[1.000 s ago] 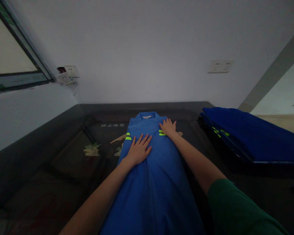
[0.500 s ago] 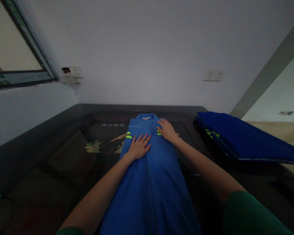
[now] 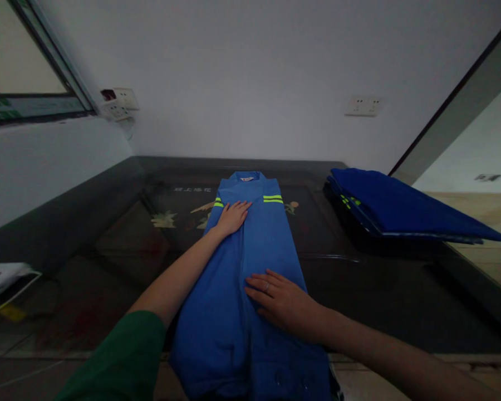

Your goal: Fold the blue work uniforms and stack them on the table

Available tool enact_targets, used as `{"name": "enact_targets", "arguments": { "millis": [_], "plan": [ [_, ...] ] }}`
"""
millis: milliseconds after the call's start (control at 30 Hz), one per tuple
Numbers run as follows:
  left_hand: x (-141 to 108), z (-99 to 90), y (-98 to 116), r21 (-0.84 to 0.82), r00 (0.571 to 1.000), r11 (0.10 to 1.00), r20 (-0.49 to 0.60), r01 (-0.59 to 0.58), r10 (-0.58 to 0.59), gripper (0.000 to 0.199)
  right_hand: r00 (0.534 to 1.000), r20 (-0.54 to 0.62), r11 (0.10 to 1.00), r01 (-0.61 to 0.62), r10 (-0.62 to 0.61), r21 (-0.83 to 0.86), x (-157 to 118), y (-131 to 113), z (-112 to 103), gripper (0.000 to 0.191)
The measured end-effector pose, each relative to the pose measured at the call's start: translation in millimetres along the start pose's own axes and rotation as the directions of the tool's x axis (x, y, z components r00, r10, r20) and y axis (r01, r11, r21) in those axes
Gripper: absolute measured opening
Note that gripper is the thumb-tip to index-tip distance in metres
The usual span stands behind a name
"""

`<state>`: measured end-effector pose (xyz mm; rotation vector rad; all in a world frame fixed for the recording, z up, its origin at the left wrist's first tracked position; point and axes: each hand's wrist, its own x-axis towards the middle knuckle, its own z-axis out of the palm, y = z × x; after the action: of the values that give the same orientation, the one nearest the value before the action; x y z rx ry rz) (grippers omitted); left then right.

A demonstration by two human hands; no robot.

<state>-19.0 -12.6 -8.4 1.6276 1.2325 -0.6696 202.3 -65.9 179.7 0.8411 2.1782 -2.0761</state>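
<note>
A blue work jacket (image 3: pixel 271 239) lies lengthwise on the dark table, folded into a long strip. Its collar with a white label points toward the wall, and yellow-green reflective bands cross both sides near the top. My left hand (image 3: pixel 232 217) rests flat on the upper part just below the collar, fingers spread. Lower down, my right hand (image 3: pixel 286 303) lies palm down across the jacket, fingers stretched toward the centre seam, a ring on one finger. The jacket's lower end reaches over the near table edge.
A stack of folded blue garments (image 3: pixel 404 206) lies on the right side of the dark glossy table (image 3: pixel 359 295), jutting past its edge. At the left sits a white device (image 3: pixel 4 278) with a cable. Wall sockets (image 3: pixel 363 106) are on the wall behind.
My right hand has slid from the upper right reflective band down toward me along the jacket. My left hand stays near the top. The view has tilted down, showing the jacket's lower end.
</note>
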Motion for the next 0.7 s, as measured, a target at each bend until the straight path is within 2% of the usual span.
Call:
{"name": "enact_targets", "arguments": {
  "millis": [100, 167, 267, 300, 367, 467, 600, 700],
  "plan": [
    [-3.9, -7.5, 7.7, -0.017, 0.998, 1.0, -0.065, 0.001, -0.002, 0.043, 0.998, -0.027, 0.998, 0.064, -0.064, 0.001, -10.6, -14.7, -2.8, 0.047],
    [-12.3, -16.4, 15.9, -0.042, 0.993, 0.998, -0.109, -0.038, 0.034, 0.041, 0.995, -0.084, 0.998, 0.062, -0.061, 0.008, -21.3, -23.4, -8.3, 0.041],
    [-39.5, -34.2, 32.6, -0.109, 0.975, 0.97, -0.062, -0.219, 0.213, 0.04, 0.974, -0.225, 0.999, 0.012, -0.003, 0.042, -43.9, -40.0, -8.1, 0.027],
    [-52.5, -40.8, 38.8, -0.142, 0.953, 0.943, -0.014, -0.301, 0.302, 0.042, 0.961, -0.276, 0.999, 0.004, 0.009, 0.048, -52.5, -46.6, -3.7, 0.024],
    [-82.1, -53.9, 50.3, -0.22, 0.879, 0.871, 0.096, -0.438, 0.466, 0.054, 0.928, -0.372, 1.0, 0.023, -0.017, 0.012, -69.5, -59.6, 10.9, 0.02],
    [-125.9, -69.9, 63.4, -0.316, 0.775, 0.793, 0.213, -0.521, 0.595, 0.068, 0.887, -0.449, 0.987, 0.039, -0.106, -0.157, -88.6, -73.8, 37.6, 0.032],
    [-162.9, -79.5, 76.2, -0.337, 0.723, 0.759, 0.253, -0.557, 0.643, 0.066, 0.884, -0.467, 0.954, -0.16, 0.024, -0.253, -95.8, -77.9, 56.2, 0.042],
    [-175.8, -80.6, 87.7, -0.33, 0.675, 0.703, 0.215, -0.63, 0.706, 0.056, 0.875, -0.477, 0.96, -0.2, 0.085, -0.196, -96.6, -73.3, 52.5, 0.051]
  ]
}}
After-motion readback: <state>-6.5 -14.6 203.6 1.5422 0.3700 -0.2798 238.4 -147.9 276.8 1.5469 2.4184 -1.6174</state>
